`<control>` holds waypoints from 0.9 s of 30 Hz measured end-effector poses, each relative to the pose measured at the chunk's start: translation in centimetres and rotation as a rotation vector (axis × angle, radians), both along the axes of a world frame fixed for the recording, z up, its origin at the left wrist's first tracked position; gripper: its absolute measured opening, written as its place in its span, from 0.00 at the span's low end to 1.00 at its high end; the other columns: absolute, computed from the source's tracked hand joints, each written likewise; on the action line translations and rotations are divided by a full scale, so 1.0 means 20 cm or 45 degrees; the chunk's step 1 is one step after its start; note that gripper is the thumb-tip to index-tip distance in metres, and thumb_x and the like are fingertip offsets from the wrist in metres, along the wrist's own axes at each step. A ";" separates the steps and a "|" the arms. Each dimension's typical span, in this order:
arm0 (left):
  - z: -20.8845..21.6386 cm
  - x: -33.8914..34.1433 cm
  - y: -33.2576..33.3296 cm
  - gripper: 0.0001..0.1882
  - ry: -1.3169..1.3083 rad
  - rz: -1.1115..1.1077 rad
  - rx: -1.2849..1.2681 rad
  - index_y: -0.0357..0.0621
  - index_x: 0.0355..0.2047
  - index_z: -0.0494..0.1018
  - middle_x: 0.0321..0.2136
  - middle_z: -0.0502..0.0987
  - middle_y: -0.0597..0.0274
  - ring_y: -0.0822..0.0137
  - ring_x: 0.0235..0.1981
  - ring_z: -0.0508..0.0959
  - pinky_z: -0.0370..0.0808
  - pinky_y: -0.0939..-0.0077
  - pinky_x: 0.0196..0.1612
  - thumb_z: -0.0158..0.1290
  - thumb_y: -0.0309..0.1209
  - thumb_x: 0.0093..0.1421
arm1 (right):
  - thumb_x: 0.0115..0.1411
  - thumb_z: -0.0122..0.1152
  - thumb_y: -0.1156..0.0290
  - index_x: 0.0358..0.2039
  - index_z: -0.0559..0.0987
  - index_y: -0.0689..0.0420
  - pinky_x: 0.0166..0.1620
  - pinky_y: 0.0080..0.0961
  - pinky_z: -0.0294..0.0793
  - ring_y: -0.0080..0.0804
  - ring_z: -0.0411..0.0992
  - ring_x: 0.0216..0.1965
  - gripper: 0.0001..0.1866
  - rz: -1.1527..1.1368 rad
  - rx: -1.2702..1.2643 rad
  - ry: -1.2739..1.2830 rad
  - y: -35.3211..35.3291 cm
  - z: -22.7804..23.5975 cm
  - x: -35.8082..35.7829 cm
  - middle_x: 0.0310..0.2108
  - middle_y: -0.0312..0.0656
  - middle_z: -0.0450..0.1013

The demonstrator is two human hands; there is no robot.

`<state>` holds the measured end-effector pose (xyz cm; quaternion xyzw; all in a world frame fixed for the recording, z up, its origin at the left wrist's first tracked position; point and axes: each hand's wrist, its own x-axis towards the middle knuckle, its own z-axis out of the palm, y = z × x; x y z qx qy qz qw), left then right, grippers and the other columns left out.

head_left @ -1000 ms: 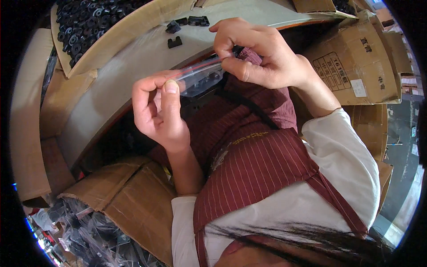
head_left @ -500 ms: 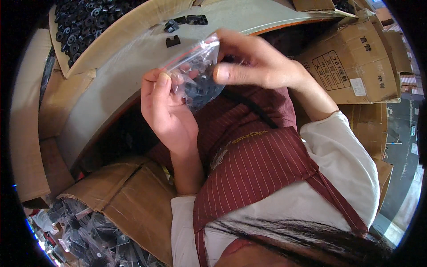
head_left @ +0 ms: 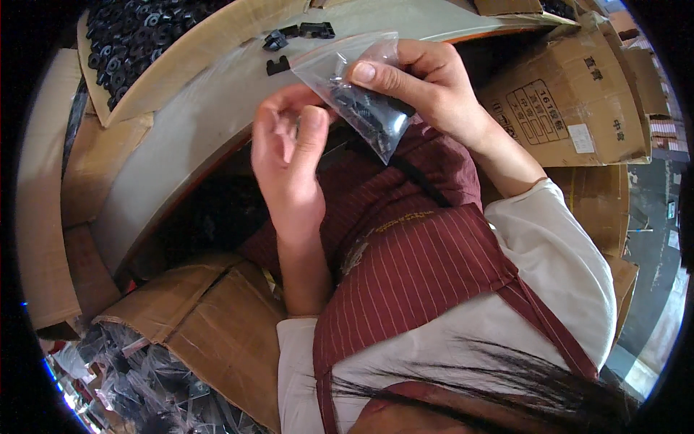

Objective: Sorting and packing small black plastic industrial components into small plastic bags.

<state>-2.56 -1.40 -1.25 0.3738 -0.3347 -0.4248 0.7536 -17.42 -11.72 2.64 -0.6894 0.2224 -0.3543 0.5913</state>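
A clear plastic zip bag [head_left: 379, 130] with small dark parts in its lower corner hangs tilted in front of me. My right hand [head_left: 426, 83] pinches it near its upper right part, thumb on the near face. Just left of the bag is my left hand [head_left: 293, 155], its fingers curled loosely and apart from the thumb, with nothing visible in them. Its fingertips come close to the bag's left edge; whether they touch it I cannot tell. Beyond the bag, several black plastic pieces [head_left: 277, 66] lie on the pale tabletop [head_left: 181, 137].
A cardboard box of black ring-shaped parts [head_left: 137, 50] stands at the far left of the table. An open carton of bagged dark parts [head_left: 159, 383] is at the lower left. Large cardboard boxes [head_left: 571, 101] are stacked at the right.
My left hand has let go of the bag and now sits beside it. The bag has turned and moved slightly right, held by my right hand alone.
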 end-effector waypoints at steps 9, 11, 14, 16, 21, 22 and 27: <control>0.03 -0.12 0.03 0.14 0.010 -0.251 0.010 0.34 0.46 0.71 0.37 0.76 0.60 0.73 0.37 0.76 0.75 0.78 0.42 0.59 0.22 0.62 | 0.64 0.65 0.61 0.24 0.82 0.64 0.22 0.19 0.65 0.12 0.66 0.19 0.19 -0.099 -0.420 0.087 0.01 0.00 -0.05 0.15 0.32 0.72; 0.05 -0.14 0.04 0.15 0.095 -0.140 0.006 0.33 0.45 0.71 0.37 0.76 0.60 0.74 0.37 0.76 0.74 0.79 0.42 0.60 0.21 0.59 | 0.69 0.58 0.55 0.24 0.82 0.63 0.22 0.17 0.64 0.12 0.65 0.18 0.24 -0.121 -0.061 -0.168 0.03 0.00 -0.05 0.15 0.32 0.71; 0.01 -0.11 0.05 0.14 0.045 -0.049 -0.030 0.33 0.45 0.72 0.38 0.77 0.60 0.74 0.37 0.76 0.74 0.80 0.42 0.58 0.19 0.58 | 0.73 0.44 0.48 0.31 0.83 0.62 0.21 0.14 0.60 0.13 0.64 0.16 0.30 -0.106 0.117 0.166 0.02 0.07 -0.15 0.16 0.33 0.73; 0.02 -0.12 0.03 0.16 0.046 -0.032 -0.013 0.34 0.47 0.71 0.37 0.76 0.59 0.74 0.36 0.75 0.74 0.80 0.40 0.59 0.19 0.58 | 0.73 0.40 0.47 0.41 0.80 0.65 0.20 0.12 0.66 0.17 0.70 0.20 0.31 0.012 0.112 0.164 -0.02 0.05 -0.22 0.24 0.39 0.77; 0.01 -0.16 0.02 0.20 0.037 -0.098 0.082 0.35 0.50 0.70 0.38 0.76 0.58 0.73 0.37 0.76 0.76 0.80 0.36 0.61 0.19 0.58 | 0.67 0.61 0.57 0.55 0.73 0.64 0.35 0.18 0.77 0.23 0.77 0.31 0.25 0.270 0.298 0.267 0.11 -0.01 -0.28 0.39 0.39 0.78; 0.00 -0.18 0.02 0.20 0.040 -0.116 0.084 0.35 0.50 0.70 0.38 0.76 0.59 0.72 0.37 0.76 0.76 0.79 0.36 0.61 0.19 0.58 | 0.65 0.64 0.61 0.55 0.74 0.64 0.36 0.19 0.78 0.22 0.76 0.32 0.24 0.221 0.270 0.227 0.13 -0.01 -0.30 0.39 0.40 0.78; 0.00 -0.20 0.00 0.19 0.107 -0.153 0.075 0.32 0.51 0.70 0.40 0.77 0.56 0.70 0.37 0.76 0.77 0.77 0.36 0.59 0.19 0.59 | 0.61 0.66 0.74 0.53 0.76 0.67 0.44 0.21 0.77 0.22 0.76 0.38 0.20 0.020 0.382 0.030 0.16 -0.03 -0.33 0.40 0.39 0.79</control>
